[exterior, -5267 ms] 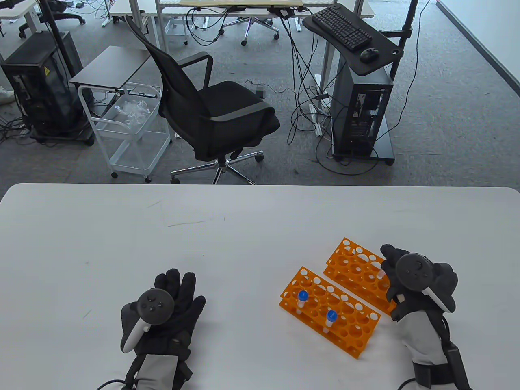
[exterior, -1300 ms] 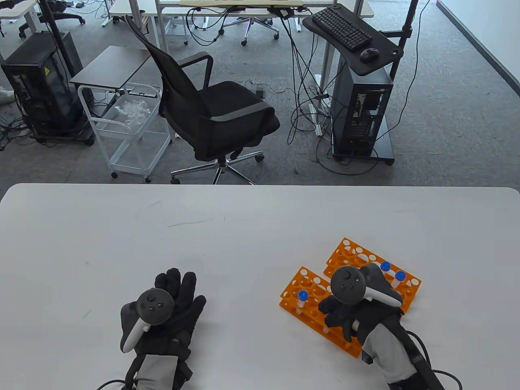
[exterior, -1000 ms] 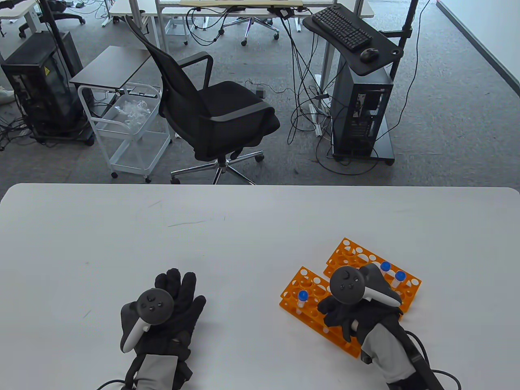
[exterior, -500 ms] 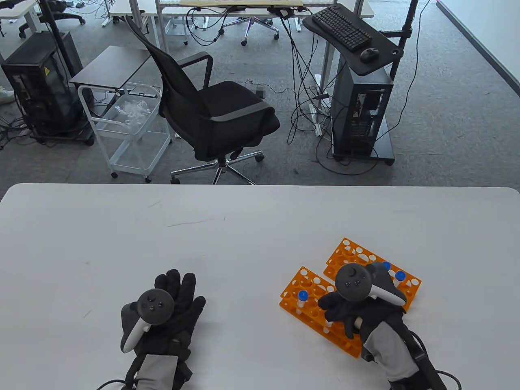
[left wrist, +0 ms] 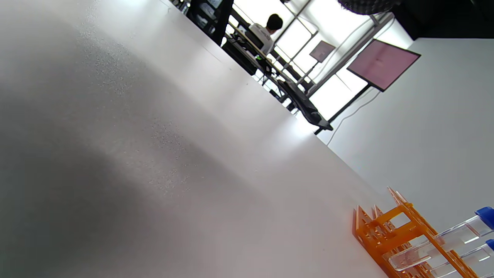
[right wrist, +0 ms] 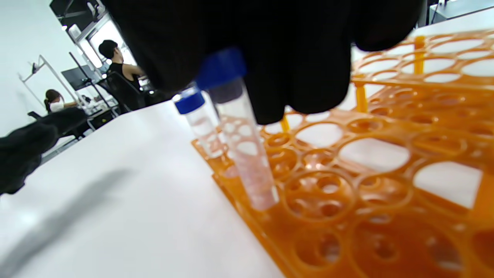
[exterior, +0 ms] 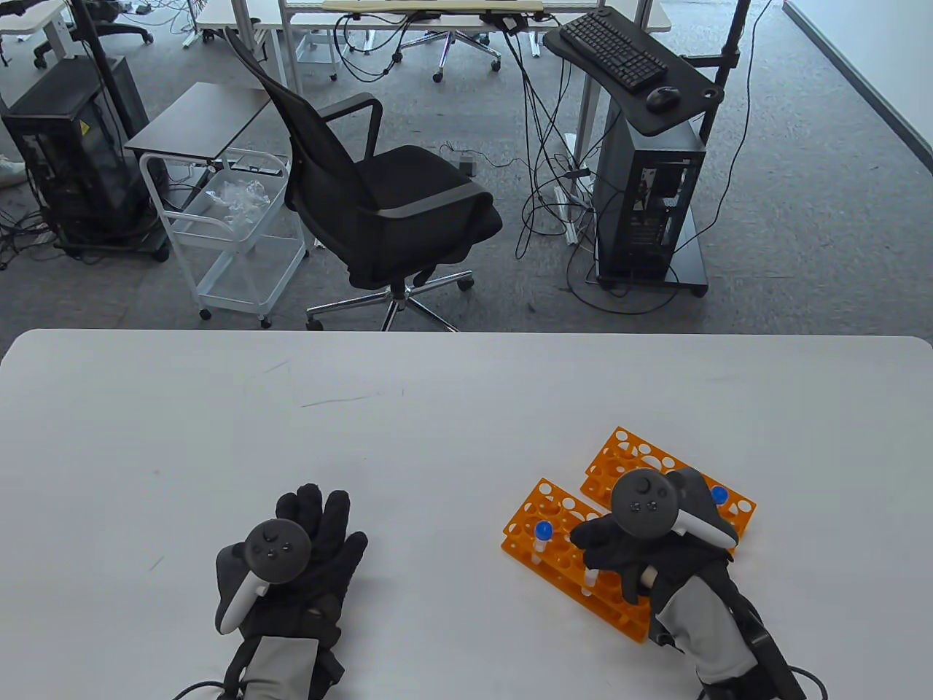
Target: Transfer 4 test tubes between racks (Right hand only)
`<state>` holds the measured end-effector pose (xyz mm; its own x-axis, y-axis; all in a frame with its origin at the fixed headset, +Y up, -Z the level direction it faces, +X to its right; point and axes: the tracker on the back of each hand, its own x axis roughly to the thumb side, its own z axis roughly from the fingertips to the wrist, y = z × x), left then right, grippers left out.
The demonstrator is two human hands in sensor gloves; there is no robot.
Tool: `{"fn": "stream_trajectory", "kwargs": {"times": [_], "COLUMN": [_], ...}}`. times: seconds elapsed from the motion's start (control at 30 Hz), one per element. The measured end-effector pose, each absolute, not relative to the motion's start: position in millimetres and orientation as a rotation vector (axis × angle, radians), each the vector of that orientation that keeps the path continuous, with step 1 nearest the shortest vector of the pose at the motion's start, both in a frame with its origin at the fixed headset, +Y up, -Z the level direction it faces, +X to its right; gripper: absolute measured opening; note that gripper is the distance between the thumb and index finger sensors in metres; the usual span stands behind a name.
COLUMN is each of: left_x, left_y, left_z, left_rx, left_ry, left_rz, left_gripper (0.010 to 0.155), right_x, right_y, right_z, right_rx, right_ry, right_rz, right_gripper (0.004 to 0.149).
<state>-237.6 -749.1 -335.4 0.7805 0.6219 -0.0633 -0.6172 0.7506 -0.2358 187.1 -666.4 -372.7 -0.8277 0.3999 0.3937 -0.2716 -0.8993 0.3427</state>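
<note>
Two orange racks lie side by side at the table's right. My right hand [exterior: 596, 555] is over the near rack [exterior: 565, 561] and grips a blue-capped test tube [exterior: 590, 581] by its top. In the right wrist view the hand [right wrist: 247, 81] holds this tube [right wrist: 247, 154] with its tip at the level of the rack's [right wrist: 347, 185] top holes. A second tube [exterior: 541, 536] stands in the near rack's left end, also seen in the right wrist view [right wrist: 198, 123]. The far rack [exterior: 627, 452] shows one blue cap [exterior: 720, 494] beside the hand. My left hand [exterior: 313, 539] lies flat on the table.
The left wrist view shows bare white table [left wrist: 154, 135], the end of an orange rack [left wrist: 386, 231] and two tubes [left wrist: 436, 247] in it. The table's far edge [exterior: 466, 334] has an office chair [exterior: 379, 204] behind it.
My right hand went from the far rack to the near rack, closed on a tube there, and in the last second drifted slightly right with it. My left hand has not moved.
</note>
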Motion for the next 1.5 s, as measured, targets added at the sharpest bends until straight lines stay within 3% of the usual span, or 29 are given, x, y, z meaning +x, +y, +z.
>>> {"fn": "stream_trajectory", "kwargs": {"times": [1.5], "left_x": [-239], "left_y": [-749], "left_z": [-335], "left_rx": [-0.245], "left_ry": [-0.015], "left_rz": [0.681], "left_gripper": [0.067], "right_x": [225], "right_y": [-644], "right_z": [-376], "right_rx": [0.544], "right_ry": [0.055], "right_rz": [2.598], "right_gripper": [0.047]}}
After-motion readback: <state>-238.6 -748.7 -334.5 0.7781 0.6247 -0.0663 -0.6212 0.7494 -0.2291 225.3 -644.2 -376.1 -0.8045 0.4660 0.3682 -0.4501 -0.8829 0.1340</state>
